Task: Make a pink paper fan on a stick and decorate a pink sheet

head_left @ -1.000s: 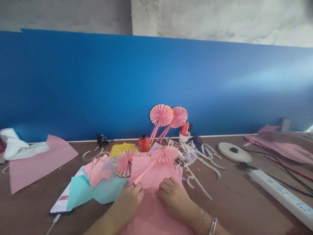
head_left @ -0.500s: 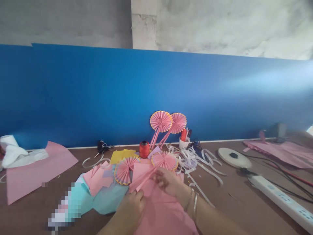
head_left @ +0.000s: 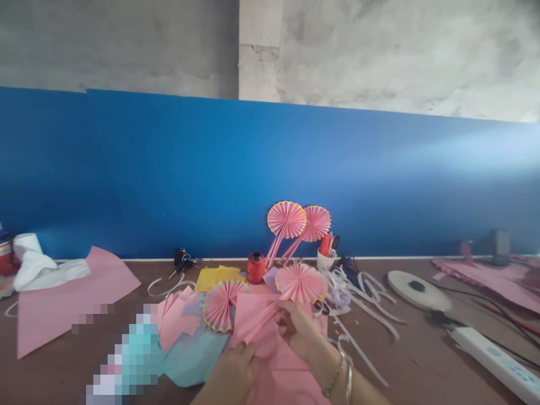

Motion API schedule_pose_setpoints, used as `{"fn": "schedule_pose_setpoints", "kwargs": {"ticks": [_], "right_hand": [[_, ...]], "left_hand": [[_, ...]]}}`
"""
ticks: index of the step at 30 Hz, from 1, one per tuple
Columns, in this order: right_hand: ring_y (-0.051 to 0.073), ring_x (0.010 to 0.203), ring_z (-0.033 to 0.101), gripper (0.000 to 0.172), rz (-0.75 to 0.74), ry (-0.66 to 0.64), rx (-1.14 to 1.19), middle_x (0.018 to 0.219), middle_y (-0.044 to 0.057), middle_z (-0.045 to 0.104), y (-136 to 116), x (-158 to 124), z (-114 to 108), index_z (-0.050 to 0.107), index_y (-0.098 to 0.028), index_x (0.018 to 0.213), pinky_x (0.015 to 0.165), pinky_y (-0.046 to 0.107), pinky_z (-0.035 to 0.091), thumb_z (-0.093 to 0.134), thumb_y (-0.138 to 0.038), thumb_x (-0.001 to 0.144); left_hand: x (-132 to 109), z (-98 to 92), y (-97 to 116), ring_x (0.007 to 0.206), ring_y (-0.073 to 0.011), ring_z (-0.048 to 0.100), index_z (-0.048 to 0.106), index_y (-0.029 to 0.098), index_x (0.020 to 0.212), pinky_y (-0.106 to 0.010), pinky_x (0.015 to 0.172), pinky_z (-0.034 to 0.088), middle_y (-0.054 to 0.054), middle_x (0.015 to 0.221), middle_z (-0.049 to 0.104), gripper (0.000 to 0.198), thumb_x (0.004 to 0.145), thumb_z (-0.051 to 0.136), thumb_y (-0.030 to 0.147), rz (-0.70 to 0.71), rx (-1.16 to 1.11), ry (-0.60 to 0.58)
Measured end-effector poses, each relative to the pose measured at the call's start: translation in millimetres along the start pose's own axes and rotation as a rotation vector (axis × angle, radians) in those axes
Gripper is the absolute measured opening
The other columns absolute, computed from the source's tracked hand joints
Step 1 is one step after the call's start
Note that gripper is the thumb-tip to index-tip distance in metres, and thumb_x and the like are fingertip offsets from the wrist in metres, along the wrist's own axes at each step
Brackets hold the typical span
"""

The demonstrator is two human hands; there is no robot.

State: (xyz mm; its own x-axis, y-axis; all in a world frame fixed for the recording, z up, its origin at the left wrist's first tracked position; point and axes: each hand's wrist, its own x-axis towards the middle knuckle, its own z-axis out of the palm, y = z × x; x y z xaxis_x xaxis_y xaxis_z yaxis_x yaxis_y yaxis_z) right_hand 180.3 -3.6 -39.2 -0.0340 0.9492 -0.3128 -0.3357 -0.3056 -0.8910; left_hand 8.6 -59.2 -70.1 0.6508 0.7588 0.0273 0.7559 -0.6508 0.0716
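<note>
The person's left hand (head_left: pixel 234 371) is bent over pink paper (head_left: pixel 274 388) near the lower end of a fan's handle (head_left: pixel 261 322); its grip cannot be told. Just beyond, the right hand (head_left: pixel 299 332) curls loosely beside the handle's upper part, its hold unclear. Past it lies the pleated fan (head_left: pixel 301 283); beyond both hands stands a red spool (head_left: pixel 256 270).

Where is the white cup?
In the head view, right of centre, the white cup stands by the blue panel, right of the rear fan stems and behind white strips.
</note>
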Motion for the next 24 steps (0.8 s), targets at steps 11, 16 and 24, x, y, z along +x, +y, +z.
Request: {"fn": "schedule_pose_setpoints", "kwargs": {"ticks": [11, 16, 24], "right_hand": [[0.006, 0.039, 0.037, 0.020, -0.410, 0.065, -0.512, 0.047, -0.006, 0.048, -105.2, 39.4, -1.0, 0.051, -0.017, 0.061, 0.038, 0.019, 0.026, 0.060, -0.031, 0.072], [0.007, 0.039, 0.036, 0.025, -0.454, 0.117, -0.651, 0.039, -0.007, 0.039, -124.9, 85.0, 6.3, 0.049, -0.017, 0.055, 0.040, 0.020, 0.026, 0.053, -0.026, 0.078], [0.010, 0.052, 0.050, 0.023, -0.496, 0.157, -0.755, 0.066, 0.000, 0.060, -130.4, 114.1, 34.4, 0.061, -0.013, 0.084, 0.051, 0.022, 0.039, 0.045, -0.029, 0.087]], "left_hand": [[3.7, -8.2, 1.6, 0.092, -0.0239, 0.056, 0.062, 0.015, 0.096, -0.033, 0.070, 0.047, -0.011, 0.100, 0.061, 0.020, 0.078, 0.053, 0.020, -0.011, 0.008, -0.119], [5.5, -1.4, -2.8, 0.089, -0.0231, 0.059, 0.064, 0.018, 0.099, -0.031, 0.069, 0.048, -0.010, 0.098, 0.063, 0.021, 0.085, 0.049, 0.019, -0.003, 0.017, -0.106], [13.8, 36.2, -14.2, 0.083, -0.0228, 0.061, 0.067, 0.019, 0.090, -0.027, 0.059, 0.048, -0.010, 0.088, 0.065, 0.018, 0.086, 0.050, 0.018, 0.023, 0.010, -0.007]]}}
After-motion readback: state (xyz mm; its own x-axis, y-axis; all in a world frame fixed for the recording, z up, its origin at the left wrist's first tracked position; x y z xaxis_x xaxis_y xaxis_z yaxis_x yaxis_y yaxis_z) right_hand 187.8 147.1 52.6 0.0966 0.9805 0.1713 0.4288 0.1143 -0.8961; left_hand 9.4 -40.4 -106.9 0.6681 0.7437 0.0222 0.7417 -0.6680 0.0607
